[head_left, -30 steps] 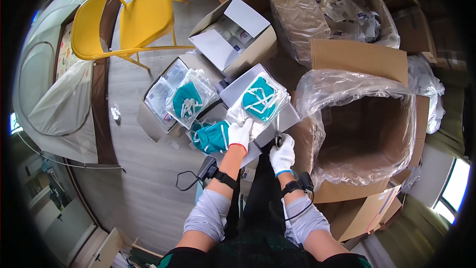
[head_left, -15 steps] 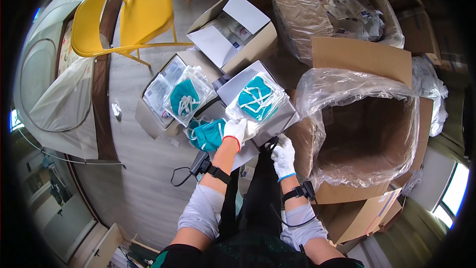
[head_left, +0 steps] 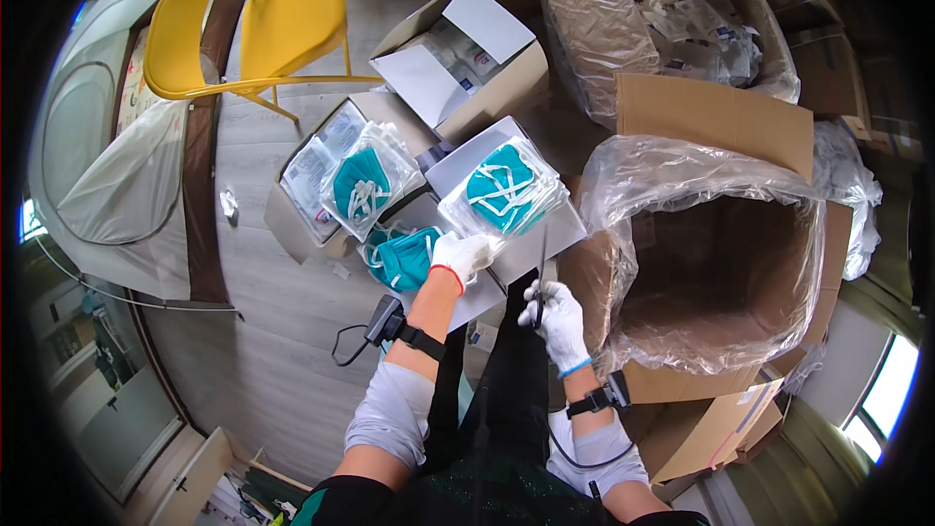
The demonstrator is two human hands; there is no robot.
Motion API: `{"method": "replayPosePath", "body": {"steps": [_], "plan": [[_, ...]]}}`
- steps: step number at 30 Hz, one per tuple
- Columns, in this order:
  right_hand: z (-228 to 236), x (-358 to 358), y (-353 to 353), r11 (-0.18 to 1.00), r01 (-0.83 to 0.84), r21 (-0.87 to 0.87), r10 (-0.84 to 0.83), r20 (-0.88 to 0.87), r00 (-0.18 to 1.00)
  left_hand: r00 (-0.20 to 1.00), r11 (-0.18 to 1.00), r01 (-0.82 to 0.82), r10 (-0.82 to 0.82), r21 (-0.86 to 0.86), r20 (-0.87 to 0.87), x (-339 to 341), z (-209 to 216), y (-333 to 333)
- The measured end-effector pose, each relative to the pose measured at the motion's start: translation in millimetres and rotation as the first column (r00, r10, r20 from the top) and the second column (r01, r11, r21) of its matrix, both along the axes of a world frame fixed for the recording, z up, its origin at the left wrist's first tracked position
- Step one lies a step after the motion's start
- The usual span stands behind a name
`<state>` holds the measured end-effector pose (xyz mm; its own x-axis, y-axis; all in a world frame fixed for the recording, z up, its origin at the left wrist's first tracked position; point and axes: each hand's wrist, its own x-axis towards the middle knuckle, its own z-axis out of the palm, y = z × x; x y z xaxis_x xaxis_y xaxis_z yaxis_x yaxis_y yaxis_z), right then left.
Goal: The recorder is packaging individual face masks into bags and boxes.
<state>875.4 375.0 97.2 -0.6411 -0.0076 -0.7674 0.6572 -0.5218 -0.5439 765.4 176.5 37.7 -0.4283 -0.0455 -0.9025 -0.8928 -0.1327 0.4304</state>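
My right hand, in a white glove with a blue cuff, is closed round black-handled scissors, whose blades point up and away from me. My left hand, gloved with a red cuff, is at the near edge of a stack of clear plastic bags holding teal masks with white straps. Its fingers look closed on a bag's edge, partly hidden. Loose teal masks lie just left of that hand. Another bagged teal mask rests on the open box to the left.
A large carton lined with clear plastic stands open at my right. Behind it, another lined carton holds clear packaging. Ahead is an open box with packets inside. A yellow folding chair stands at the far left.
The scissors have risen from low beside the box, and their blades now point upward in my right hand. My left hand stays by the bag stack, shifted slightly.
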Motion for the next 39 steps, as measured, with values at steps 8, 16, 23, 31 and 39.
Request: {"method": "replayPosePath", "body": {"steps": [8, 16, 23, 31, 39], "plan": [[3.4, -23.6, 22.2, 0.825, -0.56, -0.079, 0.555, -0.078, 0.828, 0.995, 0.994, 0.098, -0.096, 0.055, -0.034, -11.1, 16.7, -7.9], [-2.9, -73.2, 11.4, 0.837, -0.538, -0.099, 0.533, -0.077, 0.843, 0.992, 0.993, 0.117, -0.117, 0.004, -0.045, -12.0, 48.6, 7.6], [2.6, -61.1, 2.4, 0.901, -0.431, -0.052, 0.428, -0.058, 0.902, 0.996, 0.974, -0.082, 0.074, 0.21, 0.044, -9.5, 34.5, 2.4], [10.9, -71.6, 10.3, 0.855, -0.518, -0.006, 0.517, -0.065, 0.854, 0.999, 0.906, -0.004, -0.02, 0.424, 0.051, -11.0, 31.8, -17.8], [17.7, -58.4, 19.1, 0.765, -0.644, 0.034, 0.643, -0.101, 0.759, 0.979, 0.973, -0.039, 0.082, 0.228, -0.185, -13.5, 51.0, -19.4]]}}
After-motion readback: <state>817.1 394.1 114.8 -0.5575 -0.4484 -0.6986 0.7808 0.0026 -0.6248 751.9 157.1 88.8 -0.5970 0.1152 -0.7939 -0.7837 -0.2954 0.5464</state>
